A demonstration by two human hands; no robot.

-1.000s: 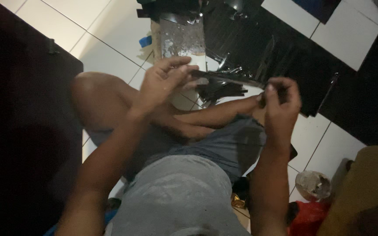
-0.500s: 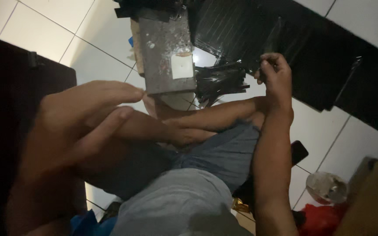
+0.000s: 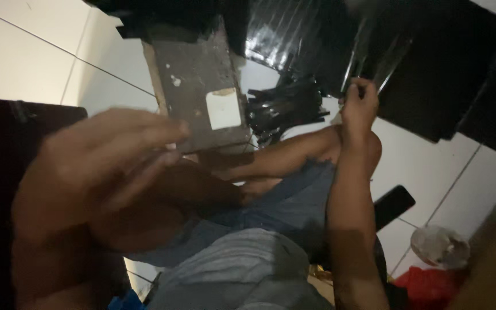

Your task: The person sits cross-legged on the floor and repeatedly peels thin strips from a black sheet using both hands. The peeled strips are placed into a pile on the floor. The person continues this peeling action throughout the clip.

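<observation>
Black strip [image 3: 356, 80] pinched at the right hand [image 3: 358, 106] fingertips, above the knee, just over the black strip pile [image 3: 285, 109] on the tiled floor [image 3: 24, 63]. Left hand [image 3: 96, 166] blurred, fingers loosely spread, near the grey board [image 3: 202, 86].

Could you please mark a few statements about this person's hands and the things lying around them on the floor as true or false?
1. The right hand pinches the edge of a shiny black plastic sheet. True.
2. The left hand grips the grey rectangular block with a white patch. False: it is raised, blurred and holds nothing visible.
3. A pile of thin black strips lies beside the block. True.
4. The floor is brown carpet. False: it is white tiled floor.
</observation>
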